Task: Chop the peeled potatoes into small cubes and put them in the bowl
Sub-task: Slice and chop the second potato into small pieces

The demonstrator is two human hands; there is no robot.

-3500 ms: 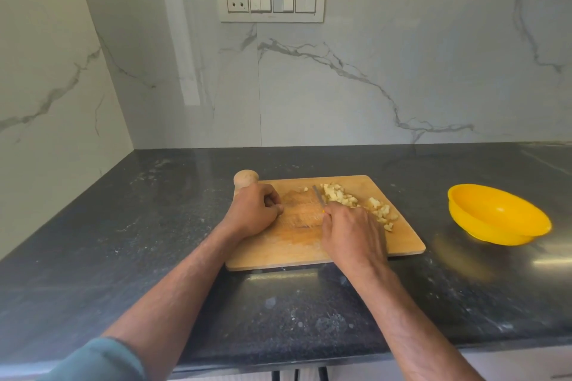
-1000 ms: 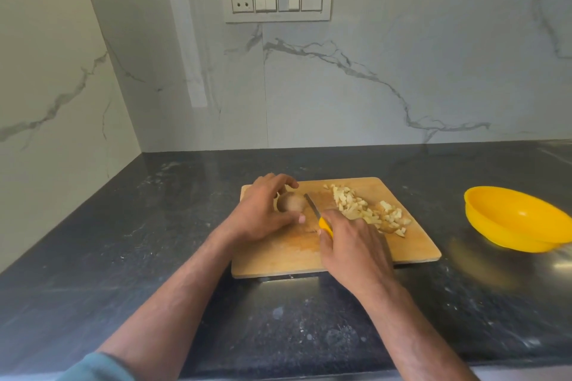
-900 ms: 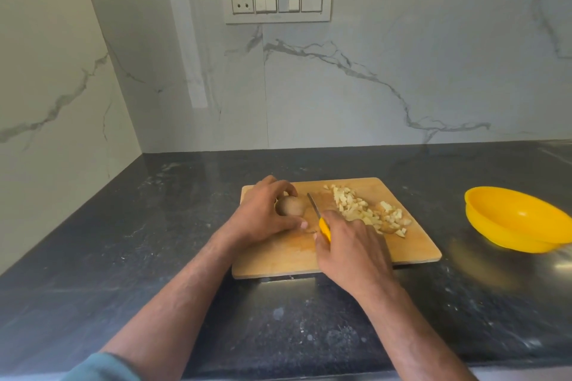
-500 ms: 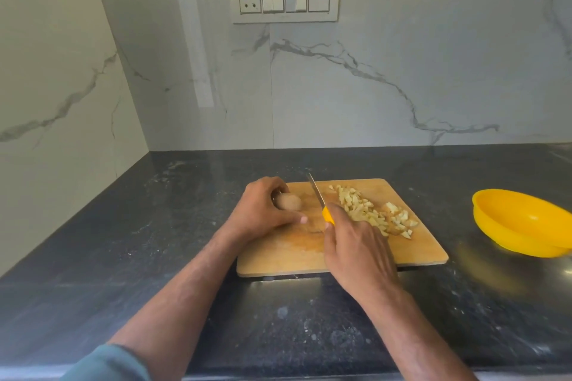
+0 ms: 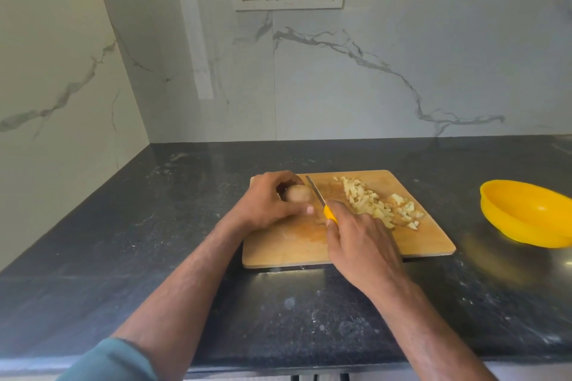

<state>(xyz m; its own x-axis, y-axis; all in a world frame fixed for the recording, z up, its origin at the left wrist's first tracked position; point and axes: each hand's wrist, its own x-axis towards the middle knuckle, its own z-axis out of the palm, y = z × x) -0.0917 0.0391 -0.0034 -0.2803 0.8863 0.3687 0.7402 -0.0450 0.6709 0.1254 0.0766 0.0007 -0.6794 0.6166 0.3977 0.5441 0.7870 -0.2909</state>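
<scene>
Head view | left hand (image 5: 266,201) grips potato (image 5: 298,193) — half hidden | right hand (image 5: 362,241) grips knife (image 5: 317,195) — handle mostly covered

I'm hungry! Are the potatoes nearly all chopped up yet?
Partly. Done: a heap of potato cubes lies on the cutting board. In hand: the left hand holds a whole potato while the right hand holds the knife beside it, uncut so far. Left: dicing that potato and moving everything into the yellow bowl, where no cubes show.

On the wooden cutting board (image 5: 309,244), the left hand (image 5: 269,204) grips a peeled potato (image 5: 297,193); the right hand (image 5: 362,241) holds a yellow-handled knife (image 5: 318,198) beside potato cubes (image 5: 377,206).
</scene>
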